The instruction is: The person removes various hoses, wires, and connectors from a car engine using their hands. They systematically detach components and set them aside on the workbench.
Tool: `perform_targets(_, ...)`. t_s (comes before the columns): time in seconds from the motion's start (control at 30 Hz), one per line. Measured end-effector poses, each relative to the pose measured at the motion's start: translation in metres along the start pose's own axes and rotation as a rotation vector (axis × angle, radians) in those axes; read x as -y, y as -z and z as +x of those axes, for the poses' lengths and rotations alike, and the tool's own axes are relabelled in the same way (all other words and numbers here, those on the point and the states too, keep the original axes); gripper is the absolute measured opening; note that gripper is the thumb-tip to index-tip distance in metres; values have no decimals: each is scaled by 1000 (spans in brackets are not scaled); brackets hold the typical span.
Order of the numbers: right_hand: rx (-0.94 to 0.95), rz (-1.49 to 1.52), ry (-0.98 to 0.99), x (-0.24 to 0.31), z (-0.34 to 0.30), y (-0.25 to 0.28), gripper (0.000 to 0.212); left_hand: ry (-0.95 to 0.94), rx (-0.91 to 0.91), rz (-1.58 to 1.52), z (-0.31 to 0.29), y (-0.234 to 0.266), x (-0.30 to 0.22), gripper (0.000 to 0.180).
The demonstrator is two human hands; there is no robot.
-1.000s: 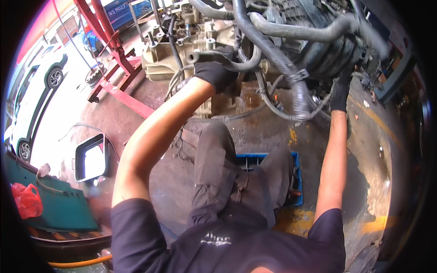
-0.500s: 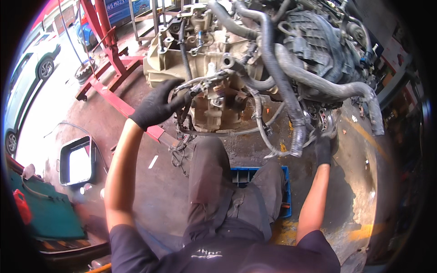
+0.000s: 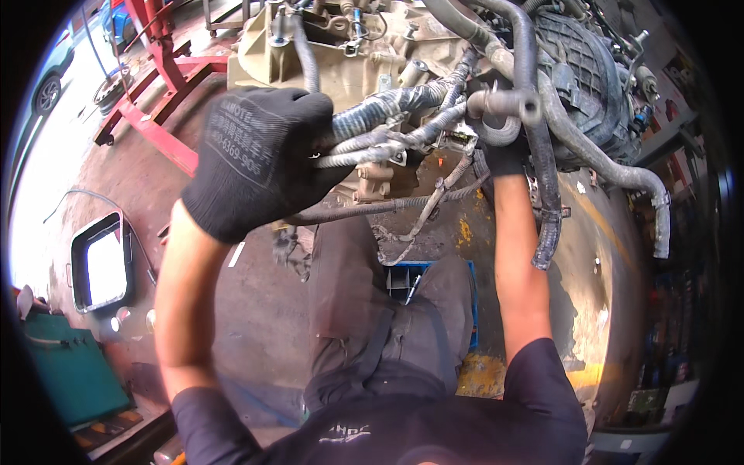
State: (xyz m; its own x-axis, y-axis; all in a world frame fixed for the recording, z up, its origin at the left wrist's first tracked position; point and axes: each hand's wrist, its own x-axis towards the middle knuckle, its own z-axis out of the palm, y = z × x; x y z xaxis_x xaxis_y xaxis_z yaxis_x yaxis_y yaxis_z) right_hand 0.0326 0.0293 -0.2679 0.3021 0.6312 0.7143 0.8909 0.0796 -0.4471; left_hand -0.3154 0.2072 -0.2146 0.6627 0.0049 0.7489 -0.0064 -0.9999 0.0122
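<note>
My left hand (image 3: 260, 159), in a black knit glove, is closed round a wiring harness (image 3: 395, 108) whose taped and sleeved branches run right into the engine. My right hand (image 3: 505, 159), also black-gloved, reaches in behind a short curved hose (image 3: 500, 116); its fingers are hidden there. A long dark ribbed hose (image 3: 549, 209) hangs just right of my right wrist. Behind the harness stands the tan metal transmission housing (image 3: 252, 62), joined to the engine with its dark ribbed plastic cover (image 3: 585, 70). A thinner covered cable (image 3: 387, 206) droops below the left hand.
A red steel stand (image 3: 155, 132) is on the floor at far left. Below it lies a black-rimmed pan (image 3: 77, 271). A blue crate (image 3: 473, 310) shows beneath my legs. Another grey hose (image 3: 659, 225) sticks out at the right, with cluttered shelves beyond.
My left hand has pulled the harness nearer and closed round its bundle. The right hand has gone from low at the right, up and left behind the hoses. The whole view has shifted.
</note>
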Motion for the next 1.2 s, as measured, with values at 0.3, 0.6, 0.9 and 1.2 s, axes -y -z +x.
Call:
perform_targets(0.3,45,697,-86,15,36,-46,30,-36,501,367,-23,-34,-21,65)
perform_targets(0.6,471,210,284,1,39,-7,30,609,576,-1055,10,-40,-11,52)
perform_targets(0.9,-380,-209,315,80,29,-36,13,946,434,-1622,49,-33,-35,35)
perform_targets(1.2,-493,-382,-7,66,25,-43,43,494,48,-726,49,-52,-72,31)
